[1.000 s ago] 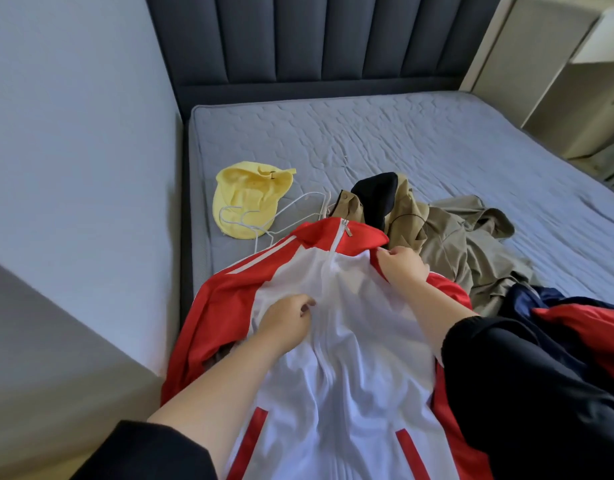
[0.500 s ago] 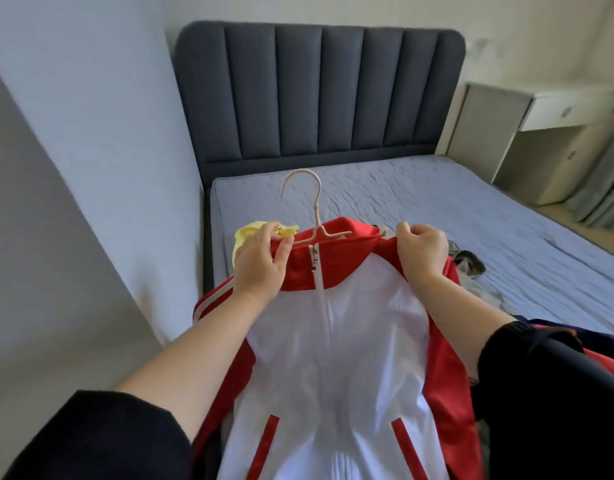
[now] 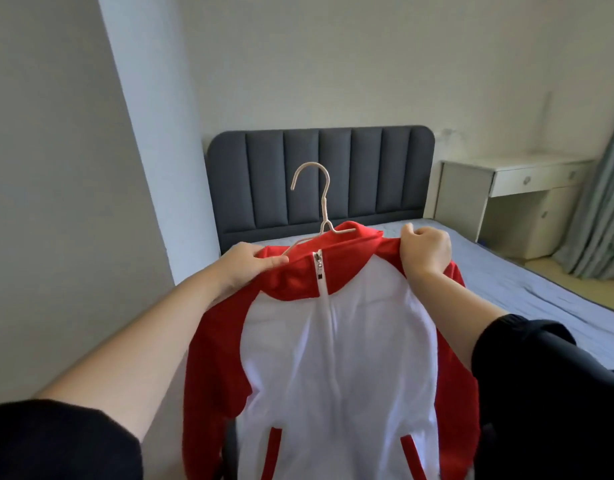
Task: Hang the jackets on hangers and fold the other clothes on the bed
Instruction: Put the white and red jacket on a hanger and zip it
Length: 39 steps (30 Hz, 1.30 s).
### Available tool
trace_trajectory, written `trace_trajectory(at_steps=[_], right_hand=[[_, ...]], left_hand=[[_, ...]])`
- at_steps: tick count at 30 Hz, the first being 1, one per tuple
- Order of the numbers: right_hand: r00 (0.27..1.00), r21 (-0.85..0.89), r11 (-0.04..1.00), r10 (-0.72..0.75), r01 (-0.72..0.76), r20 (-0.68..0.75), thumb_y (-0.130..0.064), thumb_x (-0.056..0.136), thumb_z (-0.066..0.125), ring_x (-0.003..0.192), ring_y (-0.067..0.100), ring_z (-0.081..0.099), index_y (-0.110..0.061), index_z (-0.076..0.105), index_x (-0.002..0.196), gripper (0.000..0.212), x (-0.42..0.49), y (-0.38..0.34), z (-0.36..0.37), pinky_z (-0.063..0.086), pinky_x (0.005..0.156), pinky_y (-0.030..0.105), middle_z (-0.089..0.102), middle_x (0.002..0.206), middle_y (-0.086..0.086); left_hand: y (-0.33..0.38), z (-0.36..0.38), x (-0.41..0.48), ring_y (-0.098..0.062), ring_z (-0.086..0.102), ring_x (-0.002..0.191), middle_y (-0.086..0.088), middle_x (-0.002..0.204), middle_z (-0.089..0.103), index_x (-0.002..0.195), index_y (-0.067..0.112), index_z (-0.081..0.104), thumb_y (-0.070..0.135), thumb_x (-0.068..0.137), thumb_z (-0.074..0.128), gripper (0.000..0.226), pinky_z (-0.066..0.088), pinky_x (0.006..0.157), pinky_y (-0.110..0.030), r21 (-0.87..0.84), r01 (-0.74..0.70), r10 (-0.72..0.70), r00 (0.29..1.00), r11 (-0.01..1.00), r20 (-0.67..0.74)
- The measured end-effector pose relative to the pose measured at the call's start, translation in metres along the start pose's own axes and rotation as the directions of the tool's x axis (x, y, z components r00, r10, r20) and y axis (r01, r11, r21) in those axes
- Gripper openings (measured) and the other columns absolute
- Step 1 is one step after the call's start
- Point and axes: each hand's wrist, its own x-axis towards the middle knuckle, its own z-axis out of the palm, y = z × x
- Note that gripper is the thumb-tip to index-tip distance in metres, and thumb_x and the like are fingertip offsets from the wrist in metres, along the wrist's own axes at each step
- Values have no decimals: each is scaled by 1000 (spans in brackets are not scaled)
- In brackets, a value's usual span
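Observation:
A red and white zip jacket (image 3: 336, 358) hangs upright in front of me on a pale hanger (image 3: 321, 202), whose hook sticks up above the red collar. My left hand (image 3: 244, 266) pinches the jacket's left shoulder by the hanger arm. My right hand (image 3: 425, 251) grips the right shoulder in a fist. The jacket is zipped to the collar and hides the other clothes on the bed (image 3: 527, 289).
A dark padded headboard (image 3: 367, 178) stands behind the jacket. A white desk with a drawer (image 3: 527, 199) sits to the right of the bed, with a grey curtain (image 3: 603, 209) beyond it. A wall (image 3: 73, 202) runs close along the left.
The jacket came up off the bed on its hanger. Both hands moved from its chest to its shoulders and raised it, and my view tilted up toward the headboard and wall.

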Motion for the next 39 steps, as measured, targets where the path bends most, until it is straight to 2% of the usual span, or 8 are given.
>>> trace_trajectory(at_steps=[4, 7, 10, 13, 24, 29, 34, 39], right_hand=[[999, -5, 999, -34, 34, 24, -20, 89, 48, 45, 17, 29, -13, 30, 44, 49, 0, -20, -15, 31, 59, 29, 29, 44, 1], [978, 52, 990, -135, 128, 158, -20, 91, 47, 54, 17, 41, -14, 45, 58, 33, -5, -42, -22, 33, 56, 29, 44, 53, -1], [876, 219, 937, -337, 274, 344, -25, 93, 52, 70, 9, 58, -21, 64, 88, 13, -15, -72, -27, 47, 62, 24, 62, 74, -9], [754, 243, 907, -421, 344, 504, -27, 93, 58, 73, 6, 63, -24, 69, 95, 12, -18, -89, -35, 51, 67, 20, 67, 79, -11], [751, 238, 886, -463, 398, 470, -17, 95, 55, 56, 5, 55, -19, 71, 81, 21, -22, -117, -44, 42, 53, 17, 62, 62, -9], [870, 114, 942, -336, 316, 361, -16, 94, 48, 54, 16, 38, -6, 43, 54, 41, -9, -97, -53, 30, 58, 28, 42, 53, 3], [770, 135, 872, -481, 471, 420, -38, 97, 44, 68, 9, 54, -22, 58, 84, 25, -38, -128, -47, 37, 55, 25, 58, 73, -9], [697, 101, 804, -564, 586, 444, -29, 92, 55, 59, 10, 49, -25, 53, 64, 28, -65, -175, -30, 30, 50, 24, 54, 62, -10]], left_hand=[[36, -13, -15, -19, 61, 60, -7, 64, 64, 72, 0, 67, 56, 63, 82, 59, 50, 62, -30, 162, -81, 90, 995, 984, -50], [52, -18, -21, -25, 67, 67, -11, 70, 69, 73, 5, 70, 32, 72, 82, 30, 54, 62, -33, 218, -88, 139, 963, 972, -232], [63, -20, -25, -14, 63, 60, 2, 61, 65, 63, 19, 65, 27, 72, 82, 21, 41, 51, -20, 292, -107, 202, 925, 951, -321], [72, -26, -28, -9, 59, 58, 5, 60, 62, 59, 21, 62, 28, 71, 82, 24, 37, 49, -18, 332, -116, 248, 886, 936, -391], [98, -43, -36, -8, 41, 49, 5, 51, 45, 56, 10, 53, 27, 77, 77, 36, 31, 51, -21, 349, -225, 364, 838, 910, -407], [88, -57, -42, -11, 38, 49, 2, 52, 45, 64, 0, 58, 24, 77, 77, 33, 30, 48, -18, 350, -207, 377, 753, 914, -540], [91, -68, -50, -6, 35, 45, 11, 46, 40, 52, 19, 47, 21, 76, 77, 39, 28, 43, -11, 383, -226, 420, 714, 896, -561], [87, -117, -77, -5, 44, 49, 13, 47, 50, 57, 17, 62, 19, 74, 78, 24, 30, 46, -10, 308, -220, 368, 715, 925, -594]])
